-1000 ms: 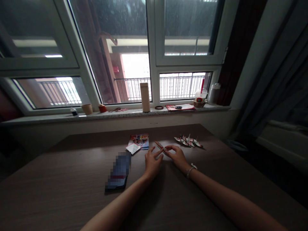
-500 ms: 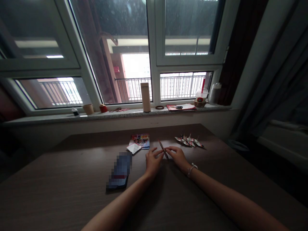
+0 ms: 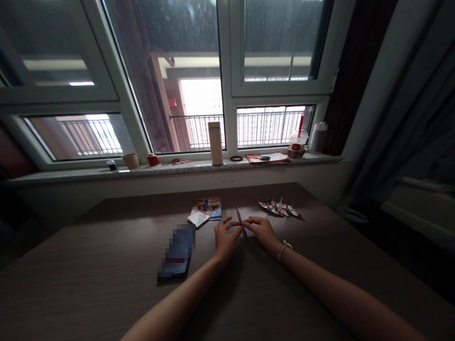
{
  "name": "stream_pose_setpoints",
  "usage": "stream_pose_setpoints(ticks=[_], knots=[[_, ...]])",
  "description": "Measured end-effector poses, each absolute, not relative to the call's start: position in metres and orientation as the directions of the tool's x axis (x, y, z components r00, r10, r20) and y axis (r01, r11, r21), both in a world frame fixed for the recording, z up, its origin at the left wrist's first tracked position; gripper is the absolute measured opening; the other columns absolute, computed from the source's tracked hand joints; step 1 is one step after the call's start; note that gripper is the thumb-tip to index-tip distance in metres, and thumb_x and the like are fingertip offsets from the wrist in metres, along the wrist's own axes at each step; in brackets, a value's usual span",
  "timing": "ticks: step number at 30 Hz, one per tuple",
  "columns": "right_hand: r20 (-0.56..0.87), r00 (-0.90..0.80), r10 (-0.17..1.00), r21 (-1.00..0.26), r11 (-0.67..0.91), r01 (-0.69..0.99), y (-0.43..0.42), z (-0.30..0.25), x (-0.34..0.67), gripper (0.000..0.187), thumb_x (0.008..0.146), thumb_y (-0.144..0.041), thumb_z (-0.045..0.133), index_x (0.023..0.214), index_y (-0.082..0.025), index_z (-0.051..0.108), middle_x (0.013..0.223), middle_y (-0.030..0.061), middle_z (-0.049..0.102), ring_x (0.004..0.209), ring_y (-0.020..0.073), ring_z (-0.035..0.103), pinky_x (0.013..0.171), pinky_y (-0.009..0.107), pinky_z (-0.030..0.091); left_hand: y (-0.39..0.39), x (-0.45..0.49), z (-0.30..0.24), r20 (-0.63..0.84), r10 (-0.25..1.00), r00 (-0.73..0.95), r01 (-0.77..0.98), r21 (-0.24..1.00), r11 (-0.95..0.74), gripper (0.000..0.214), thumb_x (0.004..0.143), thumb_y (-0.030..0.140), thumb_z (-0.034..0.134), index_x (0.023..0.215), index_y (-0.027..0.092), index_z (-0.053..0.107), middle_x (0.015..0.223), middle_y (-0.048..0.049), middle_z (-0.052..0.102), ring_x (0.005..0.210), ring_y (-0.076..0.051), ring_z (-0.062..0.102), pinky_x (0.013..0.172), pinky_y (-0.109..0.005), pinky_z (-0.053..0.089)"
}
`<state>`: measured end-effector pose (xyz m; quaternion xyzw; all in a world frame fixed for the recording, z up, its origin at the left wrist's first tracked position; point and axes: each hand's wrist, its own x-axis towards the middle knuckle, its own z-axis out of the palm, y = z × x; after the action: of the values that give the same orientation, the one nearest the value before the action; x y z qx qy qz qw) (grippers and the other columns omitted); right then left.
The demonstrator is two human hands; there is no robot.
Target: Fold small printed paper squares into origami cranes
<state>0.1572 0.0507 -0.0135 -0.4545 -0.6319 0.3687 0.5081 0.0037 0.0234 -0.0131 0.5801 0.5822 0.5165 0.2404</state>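
Between my two hands a small piece of folded paper [image 3: 239, 215] stands on edge, seen as a thin reddish strip above the table. My left hand [image 3: 226, 237] pinches it from the left with thumb and fingers. From the right, my right hand [image 3: 262, 232] pinches the same paper, its fingertips meeting the left ones. Left of my left hand lie a printed leaflet [image 3: 213, 210] and a white folded paper [image 3: 198, 218] overlapping its lower corner. Several folded paper pieces with points [image 3: 280, 208] lie in a row beyond my right hand.
A blurred-out phone [image 3: 177, 253] lies on the brown table [image 3: 88, 270] left of my left forearm. Along the windowsill [image 3: 195, 166] stand a beige flask [image 3: 215, 144], a paper cup [image 3: 131, 161], a drink cup with a red straw [image 3: 297, 139], and scissors [image 3: 263, 158] on papers.
The folded paper has turned slightly more upright between my fingers. My left fingers have shifted a little, and the fingertips of both hands are closer together.
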Motion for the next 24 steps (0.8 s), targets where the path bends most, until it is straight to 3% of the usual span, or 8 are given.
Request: stream_pose_setpoints(ticks=[9, 18, 24], knots=[[0.270, -0.062, 0.961, -0.947, 0.277, 0.160, 0.0494, -0.0145, 0.1554, 0.038, 0.067, -0.057, 0.071, 0.070, -0.019, 0.076, 0.083, 0.0087, 0.076, 0.111, 0.0327, 0.063, 0.100, 0.043, 0.041, 0.0215, 0.0062, -0.0097, 0.323, 0.922, -0.214, 0.420, 0.883, -0.212, 0.013, 0.068, 0.027, 0.076, 0.080, 0.022, 0.079, 0.121, -0.0097, 0.064, 0.120, -0.030, 0.051, 0.108, -0.044, 0.034], [0.251, -0.061, 0.966, -0.951, 0.258, 0.170, 0.0521, -0.0144, 0.1558, 0.036, 0.068, -0.052, 0.067, 0.072, -0.016, 0.073, 0.079, 0.0070, 0.075, 0.083, 0.0245, 0.067, 0.084, 0.036, 0.048, 0.0261, 0.0036, -0.0128, 0.292, 0.932, -0.214, 0.367, 0.908, -0.201, 0.011, 0.069, 0.025, 0.072, 0.077, 0.020, 0.077, 0.123, -0.0110, 0.064, 0.122, -0.030, 0.052, 0.108, -0.044, 0.035], [0.289, -0.036, 0.957, -0.938, 0.291, 0.186, 0.0536, -0.0154, 0.1559, 0.033, 0.069, -0.050, 0.068, 0.072, -0.017, 0.072, 0.080, 0.0070, 0.075, 0.084, 0.0240, 0.067, 0.085, 0.036, 0.048, 0.0289, 0.0036, -0.0157, 0.278, 0.930, -0.241, 0.380, 0.908, -0.173, 0.019, 0.068, 0.027, 0.071, 0.085, 0.021, 0.075, 0.118, -0.0092, 0.066, 0.121, -0.028, 0.053, 0.108, -0.042, 0.035]])
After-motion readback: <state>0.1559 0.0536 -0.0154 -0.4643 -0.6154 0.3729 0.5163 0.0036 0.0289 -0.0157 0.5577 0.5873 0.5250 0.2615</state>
